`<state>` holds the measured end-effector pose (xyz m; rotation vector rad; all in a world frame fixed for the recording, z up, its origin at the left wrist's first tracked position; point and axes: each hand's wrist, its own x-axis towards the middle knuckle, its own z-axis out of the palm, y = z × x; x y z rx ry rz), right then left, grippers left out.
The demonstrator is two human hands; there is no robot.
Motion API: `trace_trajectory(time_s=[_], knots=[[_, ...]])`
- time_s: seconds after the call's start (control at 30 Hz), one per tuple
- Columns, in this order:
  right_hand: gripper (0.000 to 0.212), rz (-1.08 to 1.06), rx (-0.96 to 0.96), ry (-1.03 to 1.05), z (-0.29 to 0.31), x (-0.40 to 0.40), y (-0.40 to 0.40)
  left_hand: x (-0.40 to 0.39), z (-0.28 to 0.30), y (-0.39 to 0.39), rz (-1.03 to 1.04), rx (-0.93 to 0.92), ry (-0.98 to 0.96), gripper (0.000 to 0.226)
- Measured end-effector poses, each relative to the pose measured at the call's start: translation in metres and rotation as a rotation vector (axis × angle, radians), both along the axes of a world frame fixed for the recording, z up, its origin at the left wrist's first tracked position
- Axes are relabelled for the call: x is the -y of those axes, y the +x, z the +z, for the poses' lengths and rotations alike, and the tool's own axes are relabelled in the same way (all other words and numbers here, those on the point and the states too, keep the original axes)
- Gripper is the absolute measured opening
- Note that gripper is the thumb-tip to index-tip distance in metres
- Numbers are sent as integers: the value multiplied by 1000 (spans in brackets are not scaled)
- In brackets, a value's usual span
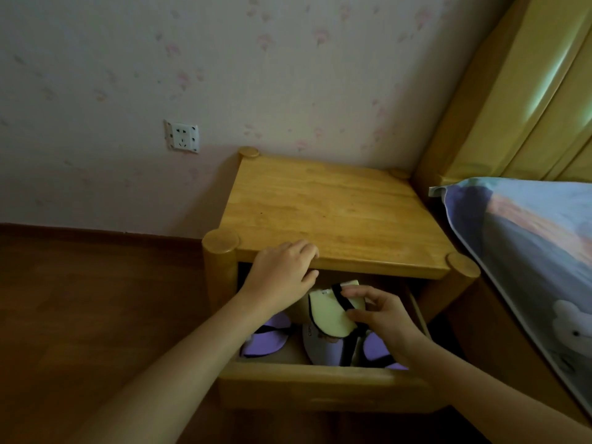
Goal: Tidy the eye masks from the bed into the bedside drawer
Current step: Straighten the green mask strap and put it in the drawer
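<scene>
A bedside table (330,209) stands against the wall, its drawer (320,384) pulled open toward 6 o'clock. Inside lie 4 eye masks (326,315). A bed (528,267) sits at 3 o'clock, touching the table. A wall socket (182,136) is at 10 o'clock.
</scene>
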<state>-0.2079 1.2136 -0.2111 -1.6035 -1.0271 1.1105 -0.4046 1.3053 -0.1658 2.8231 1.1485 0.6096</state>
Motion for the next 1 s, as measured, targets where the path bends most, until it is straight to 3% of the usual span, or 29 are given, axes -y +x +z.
trace_trajectory(time_s=[0.13,0.27,0.53,0.7,0.83,1.0], knots=[[32,36,183,-52,-11,-38,3,0,-7,-1,10,-24,-35,33],[30,51,233,-192,-37,-65,10,3,-13,3,32,-15,-53,33],[50,295,418,-380,-50,-73,11,8,-32,-2,25,-51,-94,39],[41,382,491,-320,-27,-59,-5,21,-42,-8,32,-87,-207,40],[39,455,703,-176,-5,-34,-8,40,-52,-13,36,-73,-255,40],[42,469,768,-11,17,15,-19,58,-55,-15,96,4,-259,48]])
